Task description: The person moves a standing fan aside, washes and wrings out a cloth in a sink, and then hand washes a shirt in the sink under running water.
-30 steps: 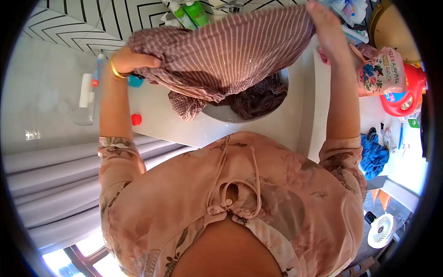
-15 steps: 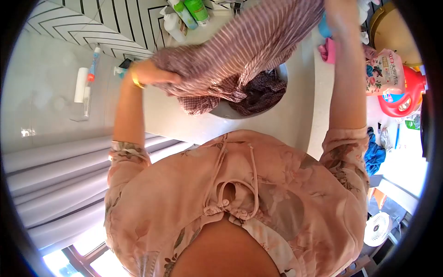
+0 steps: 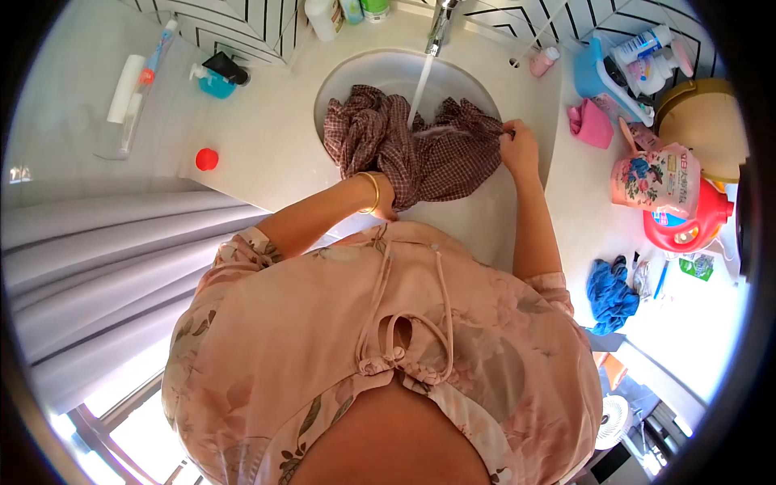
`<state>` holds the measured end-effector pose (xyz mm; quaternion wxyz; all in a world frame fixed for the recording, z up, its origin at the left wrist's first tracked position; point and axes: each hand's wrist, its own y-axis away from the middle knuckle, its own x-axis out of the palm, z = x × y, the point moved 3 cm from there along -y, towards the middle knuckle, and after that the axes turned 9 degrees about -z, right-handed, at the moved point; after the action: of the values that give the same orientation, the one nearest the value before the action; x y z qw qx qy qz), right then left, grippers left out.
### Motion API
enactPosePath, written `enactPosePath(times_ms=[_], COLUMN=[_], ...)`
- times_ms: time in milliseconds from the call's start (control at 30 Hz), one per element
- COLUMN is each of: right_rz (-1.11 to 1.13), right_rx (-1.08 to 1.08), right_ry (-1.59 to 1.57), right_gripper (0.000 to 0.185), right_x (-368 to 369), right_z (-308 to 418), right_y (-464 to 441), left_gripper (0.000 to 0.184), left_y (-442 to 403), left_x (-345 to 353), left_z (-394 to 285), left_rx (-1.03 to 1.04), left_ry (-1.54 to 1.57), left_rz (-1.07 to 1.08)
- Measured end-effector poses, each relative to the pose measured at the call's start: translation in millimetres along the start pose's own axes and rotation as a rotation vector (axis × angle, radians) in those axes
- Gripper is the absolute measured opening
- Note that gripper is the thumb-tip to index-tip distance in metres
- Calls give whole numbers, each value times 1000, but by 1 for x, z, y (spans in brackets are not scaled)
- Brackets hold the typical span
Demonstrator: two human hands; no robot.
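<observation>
A wet-looking brown checked cloth (image 3: 457, 166) lies bunched in the round sink (image 3: 319, 113) and spreads over its front rim. From the tap (image 3: 441, 28), a stream of water runs down onto it. My left hand (image 3: 384, 196), with a gold bangle at the wrist, is at the cloth's near left side, its fingers mostly hidden by the folds. At the right end, my right hand (image 3: 521, 150) pinches the cloth's edge between closed fingers.
Left of the sink are a red cap (image 3: 207, 159) and a teal pump bottle (image 3: 213, 83). Bottles (image 3: 325, 18) stand behind it. To the right are a pink bottle (image 3: 545, 61), a blue basket (image 3: 594, 73), a detergent pouch (image 3: 656, 179), a red jug (image 3: 687, 230) and a blue cloth (image 3: 612, 295).
The checked cloth, held up and stretched between both hands before, has come down into the sink. Both hands lowered toward my body and closer together. Running water now shows.
</observation>
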<state>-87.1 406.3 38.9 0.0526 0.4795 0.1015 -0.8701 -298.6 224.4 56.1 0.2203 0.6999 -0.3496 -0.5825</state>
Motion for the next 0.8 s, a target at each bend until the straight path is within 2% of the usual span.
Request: enactPosePath(times_ms=[67,100,167,200,267,300,367,433,467,533,567,600,633,667,733,767,800], right_rz=[-81,-58,-12,100,319,308,285,97,-3,-89,-135,19,42,67,175,182,189], right_rx=[-42,-33,-10,22,90,149,272,184,135,172,187,133,81,27,-47,-7,32], right_ry=[-55,19,165,165,165,-66,-531,-799,-929,-1263,-1430,-1568,-1631,-1693,-1828,-1845,-1860], right_gripper=[30,32,35,34,33,29,22,17,14,15,15,19,20,21,22,22,22], right_x=[-3,-5,-16,-17,-27,-35,-59,-81,-88,-92,-96,-106,-118,-128,-145,-145,-146], right_z=[10,13,24,16,-7,-12,-11,8,15,15,17,26,36,47,61,59,55], right_y=[-11,-13,-13,-16,-24,-25,-13,-2,2,7,9,12,17,23,30,31,30], left_gripper=[55,54,54,55,53,53,49,53,60,79,84,90,96,107,107,108,85], left_y=[-2,-3,14,20,16,11,-1,-43,-66,-107,-120,-133,-139,-134,-131,-131,-134], left_x=[0,0,-23,-32,-39,-44,-58,-53,-47,-36,-34,-30,-28,-33,-38,-37,-33], left_z=[-4,-6,-1,6,37,51,77,105,114,117,110,103,96,86,70,65,65], left_rx=[44,67,44,35,54,61,-115,-247,-299,-394,-452,-510,-567,-537,-514,-503,-535], left_ry=[-94,-142,74,178,319,390,735,1069,1051,1010,948,885,819,786,670,610,608], left_rz=[-28,-42,64,120,-12,-80,-461,-670,-779,-994,-933,-871,-809,-742,-586,-508,-557])
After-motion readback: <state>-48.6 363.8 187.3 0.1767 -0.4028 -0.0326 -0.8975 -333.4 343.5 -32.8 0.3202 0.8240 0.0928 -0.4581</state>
